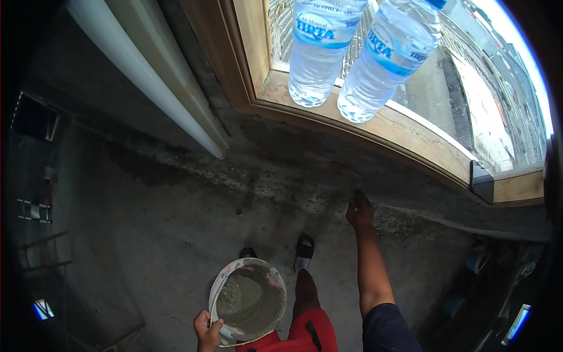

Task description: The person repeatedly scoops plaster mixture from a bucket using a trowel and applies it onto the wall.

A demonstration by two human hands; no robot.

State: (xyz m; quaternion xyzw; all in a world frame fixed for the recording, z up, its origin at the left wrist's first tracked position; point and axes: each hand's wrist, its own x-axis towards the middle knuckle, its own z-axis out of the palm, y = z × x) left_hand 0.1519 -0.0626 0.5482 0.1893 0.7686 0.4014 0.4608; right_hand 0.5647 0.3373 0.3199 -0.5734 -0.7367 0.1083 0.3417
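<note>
Left hand (206, 332) clenched on round white mortar-smeared plastic bucket's (248, 299) rim, right hand (359, 209) outstretched, fingers released against rough grey cement wall (281, 176)

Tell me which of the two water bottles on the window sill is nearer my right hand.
The right-hand bottle, the tilted one. Its base sits closer to your right hand on the wall than the other bottle.

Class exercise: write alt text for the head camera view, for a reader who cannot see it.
Looking down, a person's left hand grips the rim of a bucket of wet grey mortar while the right hand presses the rough wall below a wooden window sill bearing two water bottles.
</note>
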